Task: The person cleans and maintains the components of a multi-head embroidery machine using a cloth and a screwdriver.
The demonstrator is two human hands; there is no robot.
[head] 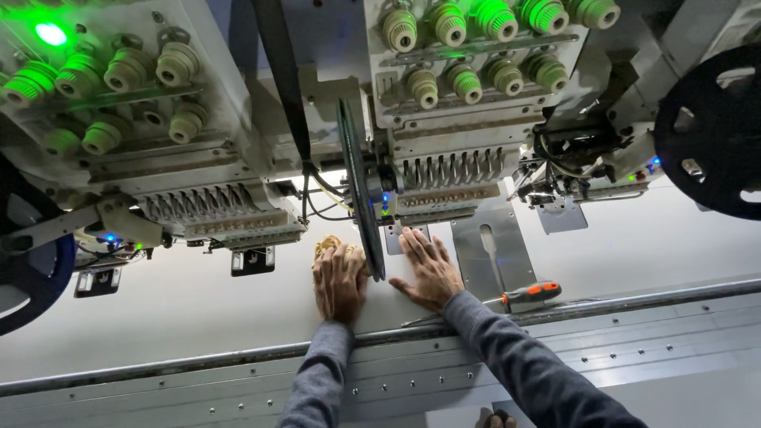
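Observation:
My left hand (339,279) presses down on a crumpled tan cloth (329,245) lying on the pale machine bed (190,305), just left of a thin black disc (361,198) that hangs edge-on from the machine. My right hand (429,265) lies flat, fingers spread, on the bed right of the disc, under the needle row of the middle embroidery head (452,170). Both arms wear grey sleeves.
A screwdriver (529,295) with an orange and grey handle lies on a metal plate (491,254) right of my right hand. Another embroidery head (206,210) hangs at left. Black reels sit at far right (709,131) and far left (24,277). A metal rail (634,349) runs along the front.

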